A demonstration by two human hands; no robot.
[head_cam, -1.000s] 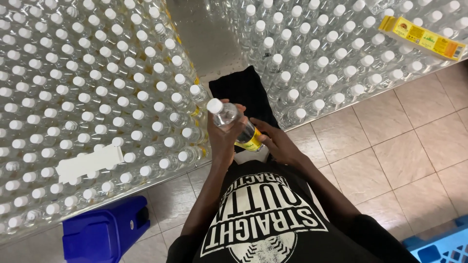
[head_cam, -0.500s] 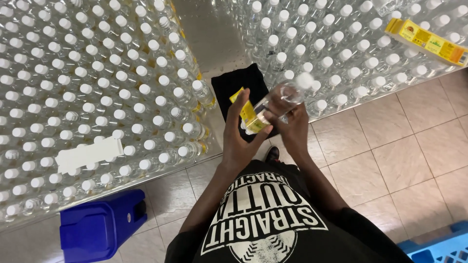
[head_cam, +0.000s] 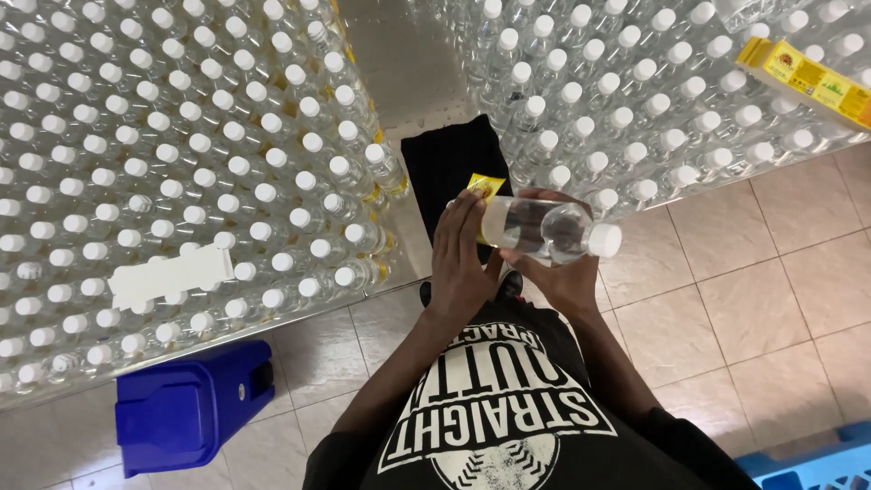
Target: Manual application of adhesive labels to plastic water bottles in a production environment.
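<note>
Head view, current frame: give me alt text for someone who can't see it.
Both hands hold a clear plastic bottle sideways at chest height, white cap pointing right; the left hand presses a yellow label onto its base end while the right hand supports it from below. Tables of capped bottles stand on either side, a blue bin on the tiled floor.

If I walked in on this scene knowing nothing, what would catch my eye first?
Most striking are the masses of clear white-capped bottles, packed in rows on steel tables at left and upper right. In the middle, the left hand and right hand hold one clear bottle on its side, cap to the right, the left hand on its yellow label. A blue bin sits on the tiled floor at lower left.
</note>
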